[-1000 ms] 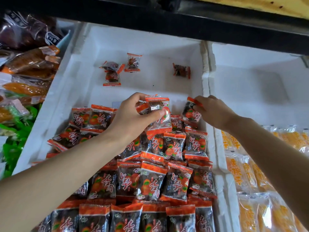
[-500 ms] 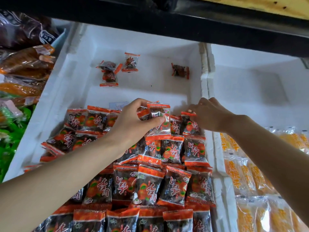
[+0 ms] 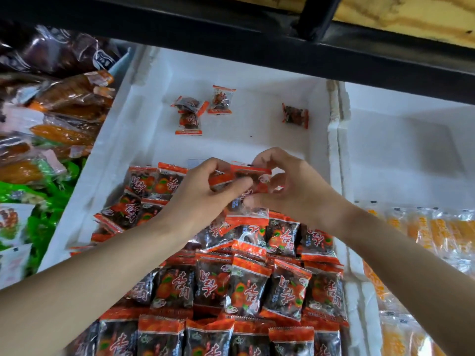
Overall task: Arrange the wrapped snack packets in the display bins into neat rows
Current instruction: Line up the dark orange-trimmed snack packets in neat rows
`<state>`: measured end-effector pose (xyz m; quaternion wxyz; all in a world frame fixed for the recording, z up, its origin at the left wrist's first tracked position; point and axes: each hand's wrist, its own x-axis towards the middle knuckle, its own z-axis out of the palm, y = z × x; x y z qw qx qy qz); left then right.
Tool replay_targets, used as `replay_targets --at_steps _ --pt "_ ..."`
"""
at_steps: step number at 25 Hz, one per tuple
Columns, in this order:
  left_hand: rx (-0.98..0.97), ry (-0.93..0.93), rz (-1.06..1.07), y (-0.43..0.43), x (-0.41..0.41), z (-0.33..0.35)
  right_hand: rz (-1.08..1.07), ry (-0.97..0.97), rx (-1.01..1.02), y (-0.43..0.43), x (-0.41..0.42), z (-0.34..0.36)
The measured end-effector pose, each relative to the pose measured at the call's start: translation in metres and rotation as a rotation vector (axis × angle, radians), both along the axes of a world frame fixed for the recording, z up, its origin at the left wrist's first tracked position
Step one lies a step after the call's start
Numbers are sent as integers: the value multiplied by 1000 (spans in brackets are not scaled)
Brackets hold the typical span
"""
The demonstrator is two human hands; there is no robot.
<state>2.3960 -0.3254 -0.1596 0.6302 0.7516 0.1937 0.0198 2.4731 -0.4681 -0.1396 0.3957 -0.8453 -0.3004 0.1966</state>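
Observation:
A white foam bin (image 3: 123, 140) holds many red-and-black snack packets (image 3: 246, 286) laid in overlapping rows across its near half. My left hand (image 3: 203, 196) grips a small bunch of these packets (image 3: 244, 176) above the top row. My right hand (image 3: 293, 186) meets it from the right and pinches the same bunch at its right end. At the bin's far end lie a few loose packets: a pair (image 3: 189, 114), one (image 3: 221, 100) beside it, and one (image 3: 295, 115) near the right wall.
A second white foam bin (image 3: 401, 140) to the right holds yellow-orange packets (image 3: 437, 232). Left of the main bin are bags of brown, orange and green snacks (image 3: 51, 119). A black shelf rail (image 3: 257, 44) runs overhead.
My right hand has moved left from the bin's right wall to meet my left hand. Both now hold one bunch of packets. The camera has tipped, so the rows sit lower in view.

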Motion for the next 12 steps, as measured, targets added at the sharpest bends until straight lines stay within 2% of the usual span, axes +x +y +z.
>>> replay_targets --at_steps 6,8,12 --pt "75 -119 229 70 -19 0 -226 132 247 46 1 -14" --pt "172 -170 298 97 -29 1 -199 127 187 67 -4 -22" --pt "260 -188 395 134 -44 -2 116 1 -140 112 -30 -33"
